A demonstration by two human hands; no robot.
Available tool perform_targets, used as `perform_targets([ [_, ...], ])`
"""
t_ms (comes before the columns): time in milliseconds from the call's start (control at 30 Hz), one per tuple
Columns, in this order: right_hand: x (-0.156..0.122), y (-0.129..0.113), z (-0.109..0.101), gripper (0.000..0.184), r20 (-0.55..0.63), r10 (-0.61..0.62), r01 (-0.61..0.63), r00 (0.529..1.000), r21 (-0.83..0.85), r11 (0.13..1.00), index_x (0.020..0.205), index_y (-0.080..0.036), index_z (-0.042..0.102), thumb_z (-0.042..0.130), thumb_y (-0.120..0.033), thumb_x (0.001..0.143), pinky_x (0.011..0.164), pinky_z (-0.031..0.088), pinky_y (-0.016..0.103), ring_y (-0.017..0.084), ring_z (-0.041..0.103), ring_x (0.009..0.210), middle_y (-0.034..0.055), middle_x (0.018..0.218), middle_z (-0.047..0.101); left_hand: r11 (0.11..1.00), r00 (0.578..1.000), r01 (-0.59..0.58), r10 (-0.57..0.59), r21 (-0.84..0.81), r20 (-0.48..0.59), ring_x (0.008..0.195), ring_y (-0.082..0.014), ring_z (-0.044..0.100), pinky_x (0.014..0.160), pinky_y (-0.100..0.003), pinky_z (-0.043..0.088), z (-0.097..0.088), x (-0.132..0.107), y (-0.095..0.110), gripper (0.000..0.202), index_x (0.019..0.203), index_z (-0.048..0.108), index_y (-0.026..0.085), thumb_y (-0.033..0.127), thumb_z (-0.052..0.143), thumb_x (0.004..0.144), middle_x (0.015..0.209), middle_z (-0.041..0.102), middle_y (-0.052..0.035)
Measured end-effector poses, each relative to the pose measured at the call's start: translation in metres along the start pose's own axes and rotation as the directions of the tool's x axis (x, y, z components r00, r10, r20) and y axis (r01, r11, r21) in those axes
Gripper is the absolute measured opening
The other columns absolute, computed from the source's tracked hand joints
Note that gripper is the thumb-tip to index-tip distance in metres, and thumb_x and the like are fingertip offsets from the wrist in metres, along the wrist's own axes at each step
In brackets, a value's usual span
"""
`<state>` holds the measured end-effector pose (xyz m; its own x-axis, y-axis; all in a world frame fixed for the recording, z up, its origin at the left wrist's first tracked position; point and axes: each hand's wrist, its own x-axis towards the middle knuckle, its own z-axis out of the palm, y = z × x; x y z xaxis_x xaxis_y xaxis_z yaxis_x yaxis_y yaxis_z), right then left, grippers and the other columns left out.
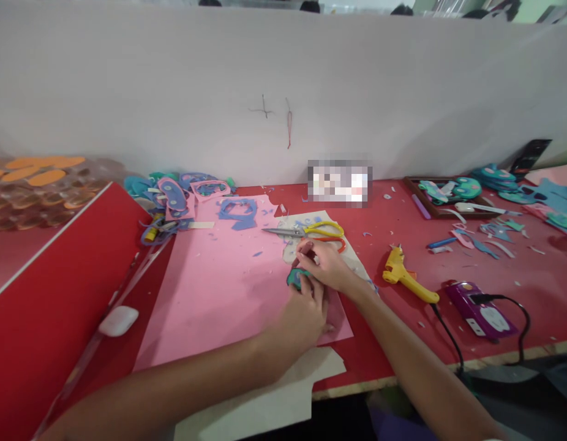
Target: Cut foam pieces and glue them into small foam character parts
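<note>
On the pink sheet [210,294], my left hand [302,312] has its fingers pressed on a small green and blue foam cutout [294,278]. Just above it is my right hand [328,264], its thumb and fingertips pinched together at the cutout's upper edge; anything between them is too small or hidden to make out. Scissors [295,232] with yellow and orange handles lie behind my right hand, blades pointing left. Beneath them is a pale paper [324,217] with blue scraps on it. A blue foam offcut with a hole [240,212] rests at the pink sheet's far end.
To the right lie a yellow glue gun [409,278] and a purple power strip [480,312] with cables. A brown tray [488,211] holds foam cutouts. On the left are a red board [72,294], a white case [119,321] and piled foam pieces [173,196]. A white partition [196,92] stands behind.
</note>
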<state>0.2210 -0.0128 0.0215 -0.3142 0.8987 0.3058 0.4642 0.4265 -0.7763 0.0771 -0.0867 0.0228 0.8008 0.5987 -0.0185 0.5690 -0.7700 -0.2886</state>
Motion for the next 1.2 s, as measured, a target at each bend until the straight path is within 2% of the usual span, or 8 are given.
perform_targets([
  [233,0.0003,0.0028,-0.0007,0.012,-0.092,0.033,-0.039,0.995,-0.064,0.997,0.077,-0.023,0.052,0.054,-0.019,0.089,0.066,0.044,0.030,0.017,0.058,0.066,0.0006,0.071,0.064,0.999,0.998,0.004,-0.001,-0.032,0.064,0.122,-0.0452,0.062,0.087,-0.052,0.055,-0.0051,0.0021,-0.0009,0.080,0.142,0.056,-0.001,0.065,0.051,0.097,0.137,0.059,-0.0335],
  [367,0.0004,0.0055,0.0007,0.014,-0.052,0.027,-0.031,0.998,-0.075,0.997,0.075,-0.022,0.051,0.053,-0.019,0.089,0.064,0.042,0.029,0.016,0.056,0.066,0.0001,0.069,0.062,0.999,0.997,-0.005,0.007,-0.032,0.076,0.121,-0.0467,0.062,0.086,-0.052,0.054,-0.0066,0.0027,-0.0017,0.082,0.142,0.056,-0.001,0.067,0.047,0.097,0.137,0.059,-0.0339],
  [667,0.0007,0.0045,0.0020,0.011,-0.020,-0.003,0.002,1.000,-0.055,0.998,0.081,-0.022,0.056,0.055,-0.020,0.092,0.069,0.044,0.030,0.018,0.059,0.074,0.0019,0.079,0.066,1.000,1.000,0.003,-0.003,-0.009,0.000,0.117,-0.0465,0.064,0.080,-0.048,0.055,-0.0041,0.0009,-0.0009,0.086,0.136,0.062,0.000,0.073,0.050,0.093,0.132,0.063,-0.0322],
  [767,0.0008,0.0052,0.0023,0.011,-0.001,0.001,-0.001,1.000,-0.045,0.999,0.082,-0.021,0.056,0.055,-0.021,0.093,0.070,0.044,0.030,0.018,0.061,0.077,0.0023,0.081,0.067,1.000,1.000,-0.001,0.001,-0.010,0.004,0.116,-0.0468,0.064,0.079,-0.049,0.055,-0.0017,0.0012,-0.0004,0.090,0.135,0.063,0.000,0.076,0.049,0.091,0.130,0.064,-0.0324],
  [967,0.0004,0.0021,0.0011,0.011,0.025,0.015,-0.015,1.000,-0.029,0.999,0.082,-0.021,0.057,0.055,-0.021,0.093,0.070,0.044,0.030,0.018,0.061,0.076,0.0016,0.082,0.066,0.999,1.000,-0.018,0.018,-0.032,-0.010,0.118,-0.0482,0.063,0.079,-0.051,0.054,0.0018,0.0006,-0.0008,0.088,0.138,0.061,0.001,0.074,0.049,0.092,0.134,0.062,-0.0328],
  [1200,-0.0002,0.0028,0.0026,0.008,0.064,0.019,-0.018,0.998,-0.013,1.000,0.086,-0.021,0.060,0.055,-0.019,0.093,0.073,0.045,0.030,0.018,0.063,0.080,0.0018,0.086,0.070,0.999,1.000,-0.014,0.014,-0.047,-0.006,0.120,-0.0474,0.062,0.079,-0.047,0.054,0.0000,-0.0016,-0.0040,0.087,0.139,0.060,0.001,0.074,0.052,0.091,0.138,0.059,-0.0328],
])
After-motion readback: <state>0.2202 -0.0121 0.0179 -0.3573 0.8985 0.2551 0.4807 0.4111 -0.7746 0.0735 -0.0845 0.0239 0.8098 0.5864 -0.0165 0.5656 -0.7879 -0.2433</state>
